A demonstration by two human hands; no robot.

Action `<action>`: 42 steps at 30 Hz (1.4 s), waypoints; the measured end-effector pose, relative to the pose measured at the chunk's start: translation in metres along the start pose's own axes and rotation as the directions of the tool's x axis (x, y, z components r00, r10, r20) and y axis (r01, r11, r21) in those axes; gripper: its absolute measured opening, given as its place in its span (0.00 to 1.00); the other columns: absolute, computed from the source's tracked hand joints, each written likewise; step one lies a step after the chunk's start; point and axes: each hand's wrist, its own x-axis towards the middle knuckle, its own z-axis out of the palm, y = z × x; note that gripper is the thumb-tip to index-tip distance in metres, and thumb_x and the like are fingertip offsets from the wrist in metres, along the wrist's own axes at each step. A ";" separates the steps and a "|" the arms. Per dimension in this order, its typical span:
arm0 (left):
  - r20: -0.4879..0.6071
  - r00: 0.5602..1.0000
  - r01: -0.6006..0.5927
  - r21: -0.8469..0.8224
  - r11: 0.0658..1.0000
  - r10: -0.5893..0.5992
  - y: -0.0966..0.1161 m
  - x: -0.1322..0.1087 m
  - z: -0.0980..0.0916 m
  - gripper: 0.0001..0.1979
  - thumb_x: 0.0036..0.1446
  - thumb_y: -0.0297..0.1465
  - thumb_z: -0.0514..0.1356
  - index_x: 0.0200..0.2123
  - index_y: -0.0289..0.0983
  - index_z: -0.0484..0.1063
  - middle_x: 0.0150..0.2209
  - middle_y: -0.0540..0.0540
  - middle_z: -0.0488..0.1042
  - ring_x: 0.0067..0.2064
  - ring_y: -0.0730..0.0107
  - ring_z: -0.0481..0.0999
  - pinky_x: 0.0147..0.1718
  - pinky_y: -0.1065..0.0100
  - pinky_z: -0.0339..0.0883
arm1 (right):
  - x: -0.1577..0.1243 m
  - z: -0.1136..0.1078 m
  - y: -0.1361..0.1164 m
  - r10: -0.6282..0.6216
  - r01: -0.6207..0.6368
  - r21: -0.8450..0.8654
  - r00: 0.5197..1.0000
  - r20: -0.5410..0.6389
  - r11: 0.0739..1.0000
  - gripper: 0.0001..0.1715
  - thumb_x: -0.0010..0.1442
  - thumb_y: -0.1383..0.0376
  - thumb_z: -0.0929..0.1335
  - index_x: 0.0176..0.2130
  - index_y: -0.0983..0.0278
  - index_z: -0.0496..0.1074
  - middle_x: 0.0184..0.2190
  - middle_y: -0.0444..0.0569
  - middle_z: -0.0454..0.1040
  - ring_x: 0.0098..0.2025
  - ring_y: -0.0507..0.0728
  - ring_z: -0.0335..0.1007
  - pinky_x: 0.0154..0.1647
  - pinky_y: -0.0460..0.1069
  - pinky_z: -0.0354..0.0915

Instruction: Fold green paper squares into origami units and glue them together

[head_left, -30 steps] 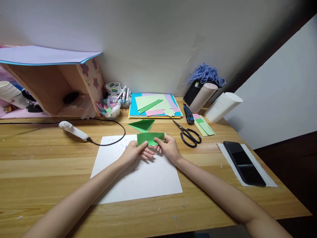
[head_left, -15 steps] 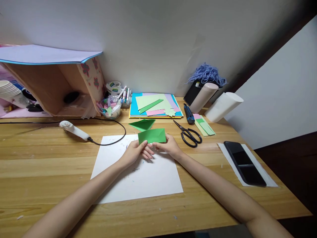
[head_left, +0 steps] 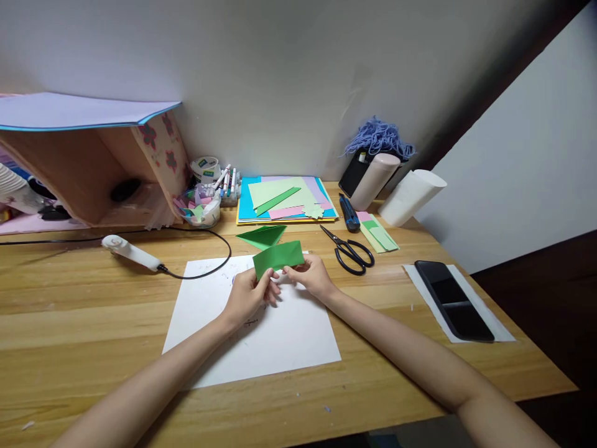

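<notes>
A small rectangle of green paper [head_left: 278, 257] is held up between both hands over a white sheet [head_left: 289, 342]. My left hand [head_left: 247, 294] pinches its lower left part, thumb in front and fingers behind. At the lower right edge, my right hand [head_left: 311, 275] grips it between thumb and fingers. Just behind lies a folded green paper piece [head_left: 262, 236] on the wooden table. Black-handled scissors [head_left: 351, 252] rest to the right of my right hand, blades pointing away to the left. Marks and small specks show on the white sheet.
Coloured paper sheets [head_left: 242, 208] are stacked at the back. A white corded tool [head_left: 133, 252] lies left, its cable curving near the sheet. A utility knife [head_left: 349, 213], paper strips [head_left: 379, 233], a paper roll [head_left: 413, 198] and a phone [head_left: 454, 302] are on the right.
The green paper, held in both hands, has tilted, its left end now lower. The whole view has shifted slightly, so things on the table appear a little further left.
</notes>
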 end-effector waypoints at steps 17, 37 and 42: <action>0.115 0.989 0.086 0.034 0.996 -0.089 -0.001 0.004 -0.011 0.17 0.54 0.41 0.56 0.29 0.30 0.70 0.22 0.44 0.74 0.19 0.73 0.72 0.19 0.73 0.65 | -0.001 -0.004 -0.004 0.005 -0.004 -0.011 0.997 0.072 1.000 0.14 0.47 0.57 0.71 0.28 0.66 0.68 0.20 0.43 0.69 0.21 0.49 0.64 0.22 0.44 0.62; -0.379 0.925 0.063 0.111 0.992 -0.016 -0.012 0.023 -0.041 0.12 0.45 0.37 0.62 0.26 0.33 0.71 0.18 0.49 0.73 0.17 0.75 0.69 0.14 0.76 0.60 | 0.000 -0.002 -0.003 0.149 -0.152 0.086 0.988 0.037 0.985 0.18 0.46 0.57 0.72 0.30 0.69 0.69 0.19 0.48 0.74 0.16 0.48 0.65 0.17 0.43 0.63; -0.296 0.954 -0.039 0.016 0.999 0.042 -0.007 0.023 -0.042 0.14 0.49 0.39 0.60 0.28 0.32 0.73 0.27 0.44 0.76 0.17 0.78 0.68 0.16 0.75 0.62 | 0.000 -0.002 -0.005 0.095 -0.092 0.134 0.995 -0.014 0.987 0.17 0.49 0.56 0.71 0.29 0.69 0.69 0.22 0.49 0.75 0.18 0.49 0.66 0.20 0.44 0.64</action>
